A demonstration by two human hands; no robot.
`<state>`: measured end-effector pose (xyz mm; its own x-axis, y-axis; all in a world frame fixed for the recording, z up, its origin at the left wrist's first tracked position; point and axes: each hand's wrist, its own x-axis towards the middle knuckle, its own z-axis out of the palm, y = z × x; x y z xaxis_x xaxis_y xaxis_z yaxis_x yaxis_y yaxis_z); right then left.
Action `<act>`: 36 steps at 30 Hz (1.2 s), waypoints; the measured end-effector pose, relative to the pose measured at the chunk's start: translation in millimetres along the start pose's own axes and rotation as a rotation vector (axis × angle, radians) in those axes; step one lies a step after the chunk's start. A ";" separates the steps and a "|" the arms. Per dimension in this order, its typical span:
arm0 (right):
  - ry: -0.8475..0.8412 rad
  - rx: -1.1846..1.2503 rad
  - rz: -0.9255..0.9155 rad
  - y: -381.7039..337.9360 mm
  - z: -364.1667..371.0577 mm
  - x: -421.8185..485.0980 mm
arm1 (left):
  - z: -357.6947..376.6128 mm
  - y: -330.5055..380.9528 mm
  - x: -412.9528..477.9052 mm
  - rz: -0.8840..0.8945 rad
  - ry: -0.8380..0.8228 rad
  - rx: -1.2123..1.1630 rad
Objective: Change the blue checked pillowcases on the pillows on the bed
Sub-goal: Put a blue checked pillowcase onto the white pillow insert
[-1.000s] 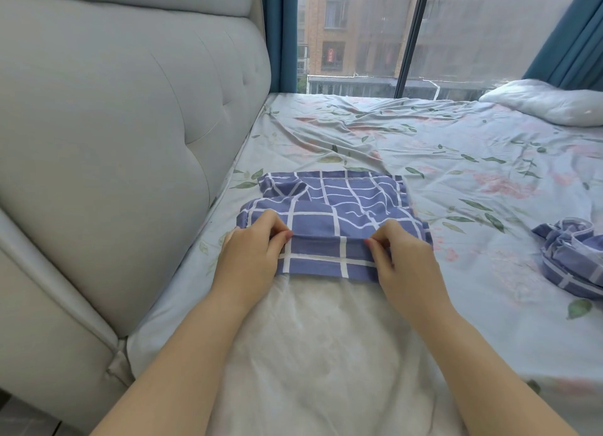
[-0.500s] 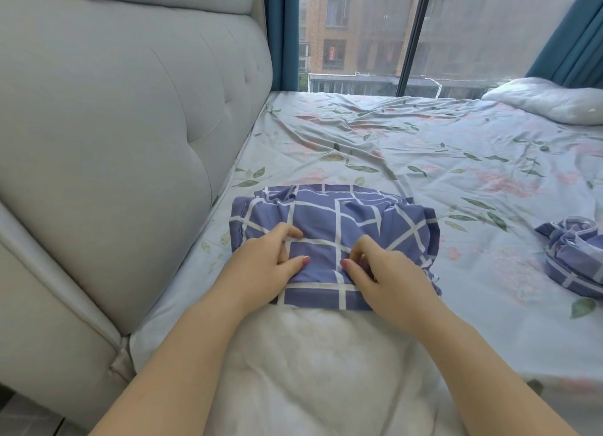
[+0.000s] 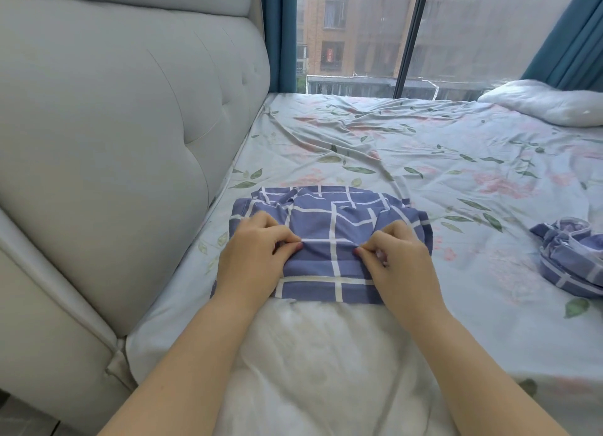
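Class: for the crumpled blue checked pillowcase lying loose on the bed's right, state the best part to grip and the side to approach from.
Probably pinch the crumpled pillowcase by the raised folds on its top, coming from above. It lies heaped on the floral sheet, no clean edge shows, and its right part leaves the frame.

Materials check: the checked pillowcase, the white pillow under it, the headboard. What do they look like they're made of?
Checked pillowcase: thin woven cloth, probably cotton, matte; it bunches into soft folds.
White pillow: fine matte white shell, faintly puckered over a soft filling; the fill itself is unseen.
Headboard: padded upholstery, smooth pale grey, either faux leather or tight fabric; tufted dimples and seams show.
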<state>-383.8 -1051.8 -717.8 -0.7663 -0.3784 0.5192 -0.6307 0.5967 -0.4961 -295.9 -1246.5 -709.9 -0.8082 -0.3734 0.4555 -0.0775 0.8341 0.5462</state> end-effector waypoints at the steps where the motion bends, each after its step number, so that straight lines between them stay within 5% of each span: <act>1: 0.056 0.010 -0.033 -0.1 -1.5 0.3 | -0.8 -0.9 0.2 0.033 0.041 -0.019; 17: 0.009 -0.106 -0.105 -6.4 1.4 6.7 | -5.4 6.7 -1.4 0.071 -0.081 -0.095; 22: 0.179 0.015 -0.248 -6.0 -5.8 5.2 | -11.2 10.5 -4.6 0.264 0.145 -0.155; 24: -0.036 -0.030 -0.142 -0.6 -5.4 4.9 | -4.2 3.6 -5.3 0.173 0.051 -0.106; 27: -0.473 -0.230 0.057 4.4 7.8 1.3 | 12.6 0.6 -5.4 -0.150 -0.356 0.155; 29: -0.456 -0.215 0.029 0.4 7.0 1.8 | 10.4 6.8 -6.7 -0.098 -0.315 0.170; 33: -0.129 0.109 -0.132 -1.2 -16.7 -0.2 | -13.0 13.7 -15.0 0.127 0.079 -0.209; 36: -0.457 -0.178 0.023 0.4 -12.8 -3.7 | -0.1 -1.3 -16.3 -0.157 -0.273 0.051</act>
<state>-379.6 -1041.1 -711.0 -0.7802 -0.6115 0.1315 -0.6129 0.7053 -0.3562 -282.5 -1241.5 -718.0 -0.9104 -0.3821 0.1588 -0.2374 0.7967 0.5558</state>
